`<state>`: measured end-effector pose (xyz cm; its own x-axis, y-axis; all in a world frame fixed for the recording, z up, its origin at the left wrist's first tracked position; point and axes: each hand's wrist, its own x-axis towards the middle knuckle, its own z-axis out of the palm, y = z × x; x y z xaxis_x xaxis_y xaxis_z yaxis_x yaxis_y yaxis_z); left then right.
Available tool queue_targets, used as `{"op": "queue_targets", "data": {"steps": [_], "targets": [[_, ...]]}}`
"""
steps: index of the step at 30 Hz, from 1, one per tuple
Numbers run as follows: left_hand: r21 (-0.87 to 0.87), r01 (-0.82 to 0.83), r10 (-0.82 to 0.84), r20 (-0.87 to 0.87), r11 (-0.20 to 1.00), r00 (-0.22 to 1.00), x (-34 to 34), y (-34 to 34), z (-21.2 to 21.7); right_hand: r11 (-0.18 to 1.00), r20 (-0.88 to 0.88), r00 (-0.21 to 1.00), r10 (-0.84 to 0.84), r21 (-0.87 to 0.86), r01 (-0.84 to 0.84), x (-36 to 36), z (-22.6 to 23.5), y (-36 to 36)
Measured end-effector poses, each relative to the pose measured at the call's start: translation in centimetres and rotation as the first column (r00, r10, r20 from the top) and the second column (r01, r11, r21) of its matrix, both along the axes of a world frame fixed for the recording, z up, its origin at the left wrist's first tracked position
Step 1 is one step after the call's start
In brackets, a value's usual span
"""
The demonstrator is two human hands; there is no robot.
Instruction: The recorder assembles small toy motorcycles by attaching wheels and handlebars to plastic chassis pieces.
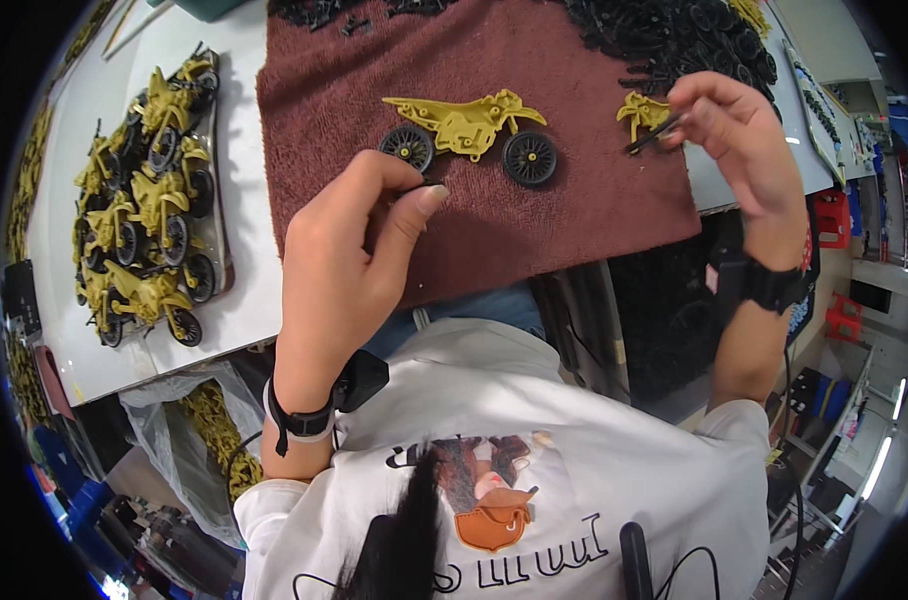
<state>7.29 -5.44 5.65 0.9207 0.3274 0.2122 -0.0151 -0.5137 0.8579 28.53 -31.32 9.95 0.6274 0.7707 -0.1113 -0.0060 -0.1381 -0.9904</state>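
A yellow toy motorcycle body (469,128) with black spoked wheels at both ends lies on the brown towel (594,215). Just below its left wheel, my left hand (349,235) pinches a small black piece (431,183) between thumb and forefinger; most of that piece is hidden. Over the towel's right edge, my right hand (739,140) grips a thin black plastic part (654,134) with its fingertips. Beside those fingertips rests another yellow plastic part (636,112), partly covered by the black one.
Several yellow toy motorcycles (154,205) with black wheels stand crowded on a tray at the left of the white table (54,240). Black plastic parts (674,40) are heaped at the far right. A clear bag (174,430) of yellow parts hangs below the table at left.
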Motion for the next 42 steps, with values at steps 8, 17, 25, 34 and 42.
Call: {"op": "queue_targets", "data": {"steps": [8, 17, 25, 34, 42], "targets": [[0.2, 0.08, -0.071, -0.052, 0.977, 0.996, 0.3, -0.5, -1.6, 0.912, 0.572, 0.772, 0.279, -0.409, -0.027, -4.5, -0.4, 3.8], [0.231, 0.127, -0.121, -0.04, 0.965, 0.992, 0.7, -0.4, -1.8, 0.949, 0.76, 0.592, 0.268, -0.314, -0.026, -6.3, -2.5, 6.7], [0.282, 0.125, -0.132, 0.007, 0.951, 0.991, 0.8, -0.2, -2.2, 0.954, 0.894, 0.351, 0.279, -0.3, 0.005, -7.1, -3.2, 7.1], [0.298, 0.055, -0.065, 0.024, 0.953, 0.998, 0.8, -0.7, -1.9, 0.981, 0.506, 0.851, -0.139, -0.046, 0.187, -4.9, -3.7, 6.4], [0.419, 0.021, 0.006, -0.062, 0.908, 0.998, 1.0, -1.3, -1.8, 0.993, 0.149, 0.986, -0.078, -0.078, 0.09, -7.2, -4.4, 8.2]]}}
